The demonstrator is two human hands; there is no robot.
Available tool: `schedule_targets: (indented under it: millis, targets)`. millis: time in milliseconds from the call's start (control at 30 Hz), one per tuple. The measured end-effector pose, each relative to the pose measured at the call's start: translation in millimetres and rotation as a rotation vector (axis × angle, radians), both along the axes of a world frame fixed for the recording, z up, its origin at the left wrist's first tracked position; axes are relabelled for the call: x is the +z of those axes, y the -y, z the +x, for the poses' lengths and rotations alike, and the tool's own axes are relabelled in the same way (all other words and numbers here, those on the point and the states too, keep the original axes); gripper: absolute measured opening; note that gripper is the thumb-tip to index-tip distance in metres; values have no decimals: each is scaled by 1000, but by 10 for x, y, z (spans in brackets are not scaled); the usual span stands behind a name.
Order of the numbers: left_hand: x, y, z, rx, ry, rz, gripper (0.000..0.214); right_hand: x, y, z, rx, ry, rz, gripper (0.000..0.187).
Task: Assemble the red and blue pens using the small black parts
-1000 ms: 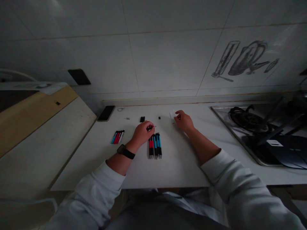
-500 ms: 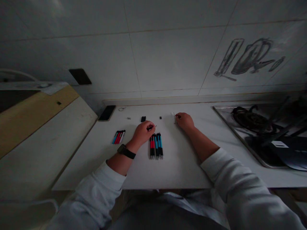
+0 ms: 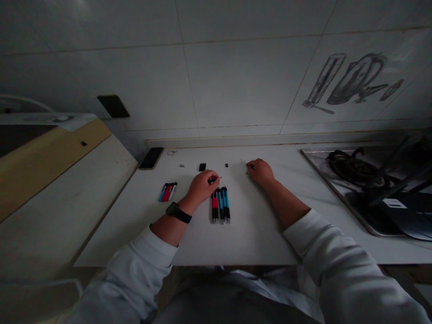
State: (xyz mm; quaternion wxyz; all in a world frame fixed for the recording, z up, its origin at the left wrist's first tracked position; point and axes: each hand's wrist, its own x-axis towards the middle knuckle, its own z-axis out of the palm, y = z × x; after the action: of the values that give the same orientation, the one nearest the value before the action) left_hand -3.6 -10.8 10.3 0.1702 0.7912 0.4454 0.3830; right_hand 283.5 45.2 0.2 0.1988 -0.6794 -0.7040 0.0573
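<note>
My left hand (image 3: 203,185) is closed around a small black pen part (image 3: 212,180) with a thin tip pointing right; most of it is hidden by the fingers. Just below lie several assembled pens (image 3: 221,206), red and blue with black grips, side by side. My right hand (image 3: 260,171) pinches at the right side of some thin, clear pen refills (image 3: 243,166) that lie on the counter, its fingertips closed on one of them. Between the hands sits a tiny dark piece (image 3: 226,165). A few black grips (image 3: 202,167) lie behind my left hand.
Red, blue and white pen barrels (image 3: 168,191) lie left on the white counter (image 3: 256,243), small springs (image 3: 182,165) behind them. A phone (image 3: 151,158) and a ring-shaped wire (image 3: 171,153) are at the back left. At right is a gas stove (image 3: 357,173); a board (image 3: 84,180) stands left.
Both hands stay nearly in place. The refills by my right fingertips have shifted slightly, and the whole view has moved a little.
</note>
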Motion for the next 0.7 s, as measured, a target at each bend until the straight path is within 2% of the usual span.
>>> schedule_targets:
  millis: [333, 567, 700]
  targets:
    - [25, 13, 7, -13, -34, -3, 6, -13, -32, -16, 4, 9, -20, 31]
    - [56, 28, 15, -29, -29, -19, 6, -24, -12, -40, 1, 7, 30, 30]
    - [42, 26, 14, -33, -20, -5, 6, 27, 20, -34, 4, -63, 85, 29]
